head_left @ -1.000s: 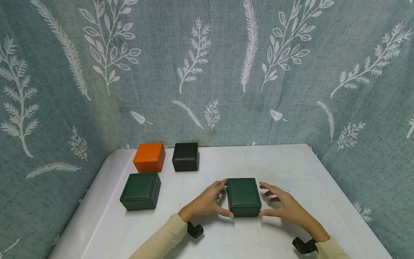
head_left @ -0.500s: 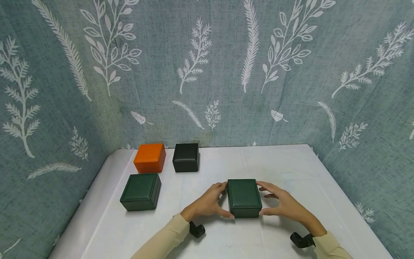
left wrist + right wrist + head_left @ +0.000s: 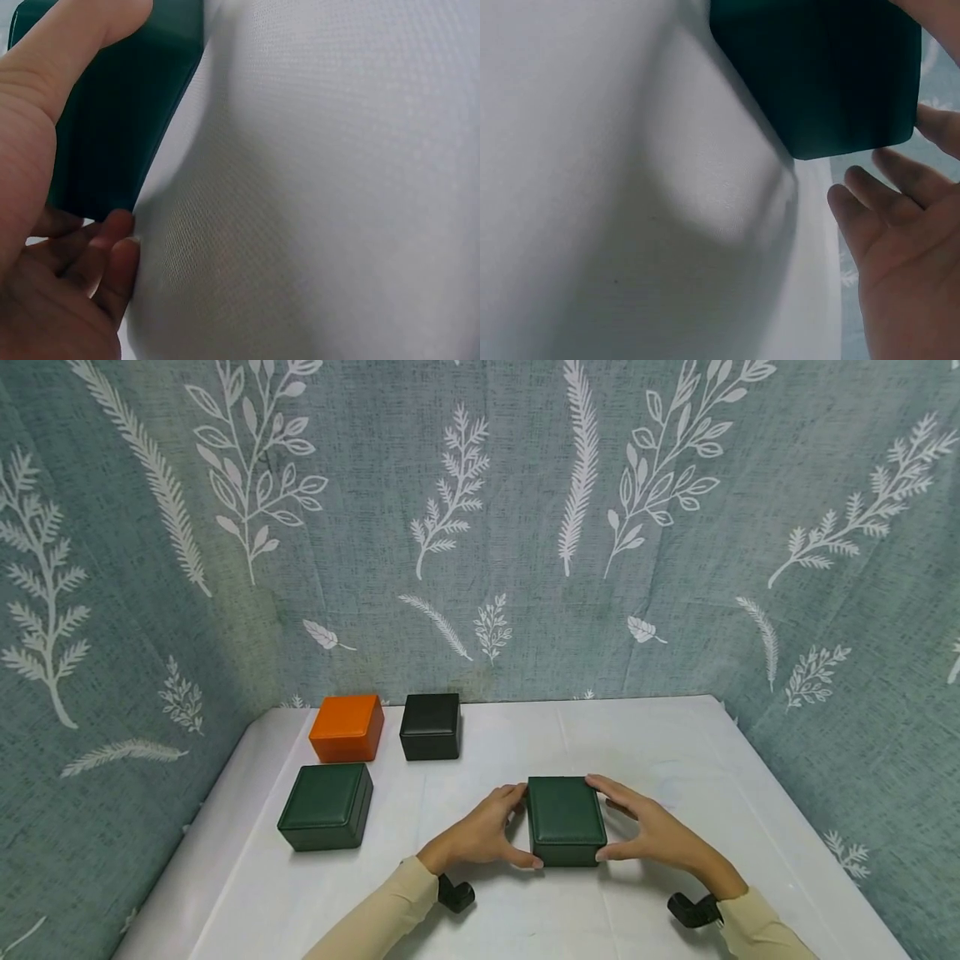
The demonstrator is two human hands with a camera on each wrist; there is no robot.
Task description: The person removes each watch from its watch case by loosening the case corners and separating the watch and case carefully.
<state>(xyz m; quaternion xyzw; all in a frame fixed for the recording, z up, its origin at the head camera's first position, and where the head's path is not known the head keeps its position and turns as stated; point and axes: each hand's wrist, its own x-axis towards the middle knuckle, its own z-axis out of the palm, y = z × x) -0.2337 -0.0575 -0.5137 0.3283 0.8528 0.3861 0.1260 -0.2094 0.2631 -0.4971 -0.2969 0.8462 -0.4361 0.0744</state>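
Left hand (image 3: 483, 828) and right hand (image 3: 654, 833) pinched the green box (image 3: 566, 812) at its corners, thumbs in front, well short of the far edge of the table (image 3: 645, 739), nearer right than left! Uneven pressure could've twisted it; slack fingertips, dropped it.

On the desk (image 3: 675, 727), one box (image 3: 566, 814) sits between the left hand (image 3: 483, 832) and the right hand (image 3: 660, 837). Well to its left lies a second box (image 3: 326, 810); behind that, a third box (image 3: 347, 727), with a fourth box (image 3: 431, 728) to its right.
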